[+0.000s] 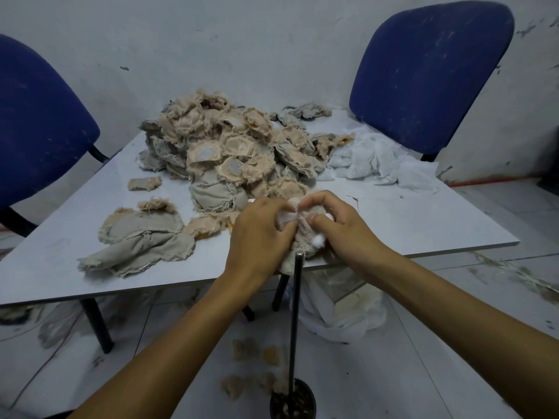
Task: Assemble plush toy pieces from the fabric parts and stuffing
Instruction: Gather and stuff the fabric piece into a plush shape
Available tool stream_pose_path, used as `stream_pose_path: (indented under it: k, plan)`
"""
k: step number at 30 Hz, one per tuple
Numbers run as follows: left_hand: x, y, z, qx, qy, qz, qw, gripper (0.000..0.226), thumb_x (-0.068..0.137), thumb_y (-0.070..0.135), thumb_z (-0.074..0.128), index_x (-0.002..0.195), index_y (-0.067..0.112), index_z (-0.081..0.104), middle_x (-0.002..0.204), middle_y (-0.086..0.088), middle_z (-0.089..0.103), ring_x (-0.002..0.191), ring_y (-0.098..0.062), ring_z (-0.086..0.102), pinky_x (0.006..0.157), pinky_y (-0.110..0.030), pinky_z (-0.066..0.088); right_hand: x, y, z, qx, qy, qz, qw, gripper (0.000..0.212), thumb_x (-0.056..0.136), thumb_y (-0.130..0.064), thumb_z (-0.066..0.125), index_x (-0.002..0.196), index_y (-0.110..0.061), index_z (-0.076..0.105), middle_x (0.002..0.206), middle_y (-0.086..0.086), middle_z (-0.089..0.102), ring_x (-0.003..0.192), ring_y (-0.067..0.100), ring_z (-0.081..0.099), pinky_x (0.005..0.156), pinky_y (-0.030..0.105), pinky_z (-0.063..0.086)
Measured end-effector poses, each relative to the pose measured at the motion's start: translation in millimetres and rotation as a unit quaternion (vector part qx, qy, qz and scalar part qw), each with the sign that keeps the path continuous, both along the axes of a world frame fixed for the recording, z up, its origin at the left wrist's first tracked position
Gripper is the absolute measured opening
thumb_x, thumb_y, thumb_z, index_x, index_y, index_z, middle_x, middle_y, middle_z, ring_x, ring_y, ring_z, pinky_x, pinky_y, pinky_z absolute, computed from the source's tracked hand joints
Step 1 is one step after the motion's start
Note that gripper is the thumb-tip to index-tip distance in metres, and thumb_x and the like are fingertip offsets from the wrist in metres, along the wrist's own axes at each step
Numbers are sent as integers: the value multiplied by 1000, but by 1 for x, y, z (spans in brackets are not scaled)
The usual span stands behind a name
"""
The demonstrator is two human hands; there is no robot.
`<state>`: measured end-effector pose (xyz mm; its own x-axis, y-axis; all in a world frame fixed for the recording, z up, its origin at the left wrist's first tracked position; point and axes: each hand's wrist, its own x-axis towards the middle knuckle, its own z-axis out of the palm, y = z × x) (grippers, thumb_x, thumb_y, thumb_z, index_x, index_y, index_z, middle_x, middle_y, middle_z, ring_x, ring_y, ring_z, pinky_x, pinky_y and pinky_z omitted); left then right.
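A beige plush piece [302, 234] is held over the near edge of the desk [393, 219], directly above an upright metal rod [294, 313]. It is pinched by the left grip [260, 234] and by the right grip [341, 228], fingers curled round the fabric. White stuffing [319, 239] is seen at its opening. A heap of fabric parts [230, 149] lies toward the far edge, with white stuffing material [378, 161] beside it at the far right corner. 2 blue chairs [432, 74] are set behind.
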<state>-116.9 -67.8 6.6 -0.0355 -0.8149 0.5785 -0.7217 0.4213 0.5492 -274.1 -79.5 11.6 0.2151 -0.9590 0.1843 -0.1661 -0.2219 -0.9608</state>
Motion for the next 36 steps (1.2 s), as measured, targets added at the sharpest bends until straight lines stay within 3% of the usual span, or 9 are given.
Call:
stream_pose_path:
  k: [5, 10, 15, 20, 23, 25, 29, 32, 36]
  plan:
    - [-3, -1, -4, -11, -12, -22, 1000, 26, 81, 14, 77, 102, 14, 62, 92, -1, 65, 84, -21, 58, 74, -41, 51, -1, -3, -3, -5, 4, -21, 1000, 27, 97, -5, 48, 111, -24, 60, 49, -12, 54, 41, -1, 46, 43, 11, 37]
    - [0, -4, -6, 1, -122, -77, 990, 26, 87, 14, 71, 112, 10, 73, 106, -9, 65, 100, -28, 51, 86, -33, 41, -1, -2, -4, -69, 43, -64, 995, 31, 94, -6, 48, 113, -30, 53, 104, -8, 62, 58, 17, 53, 60, 31, 49]
    - [-3, 2, -4, -22, -211, -19, 977, 14, 92, 14, 57, 94, 4, 68, 106, -15, 55, 90, -32, 49, 70, -45, 43, 7, 9, -3, -185, 45, -18, 982, 19, 91, -23, 47, 108, -30, 54, 96, -7, 61, 82, 16, 59, 70, 25, 47]
    - [-2, -5, 0, 94, -13, -100, 990, 10, 95, 9, 58, 93, 7, 68, 110, -3, 49, 107, -19, 50, 90, -34, 44, 7, 5, -7, -73, 6, -21, 997, 33, 94, -1, 44, 105, -29, 56, 56, -5, 55, 49, 8, 50, 52, 21, 44]
    - [4, -5, 3, 166, 167, -180, 955, 28, 92, 4, 65, 114, 21, 68, 106, 11, 61, 95, 1, 59, 83, -19, 46, 0, 3, -4, -48, -25, -46, 997, 34, 90, 1, 43, 102, -28, 58, 59, -15, 57, 47, 3, 47, 46, 16, 41]
    - [3, -3, 4, 173, 238, -193, 936, 31, 87, -1, 69, 106, 22, 64, 96, 5, 67, 82, -6, 62, 74, -24, 52, -2, 0, -1, 0, -92, -61, 994, 35, 88, 2, 44, 95, -27, 61, 68, -13, 60, 51, 5, 49, 48, 19, 41]
    - [5, -13, 12, 213, 266, -169, 925, 46, 72, 12, 77, 111, 28, 57, 105, -1, 61, 91, -11, 60, 84, -32, 52, 1, -5, -2, 86, -203, -9, 975, 32, 71, -6, 46, 86, -27, 65, 92, 18, 54, 77, 30, 49, 66, 40, 42]
    - [8, -20, 14, 330, 275, -225, 875, 63, 75, 25, 63, 136, 27, 52, 123, -9, 61, 112, -23, 60, 96, -43, 49, 5, -7, 1, 89, -235, 17, 968, 31, 67, -7, 47, 82, -27, 65, 84, 15, 55, 70, 26, 50, 54, 32, 42]
    - [4, -17, 9, 416, 296, -275, 814, 65, 89, 39, 52, 144, 7, 43, 105, -2, 72, 105, -20, 66, 98, -38, 50, 2, -9, 4, 55, -169, -25, 984, 29, 70, -9, 45, 82, -30, 63, 58, 0, 48, 49, 12, 39, 44, 20, 31]
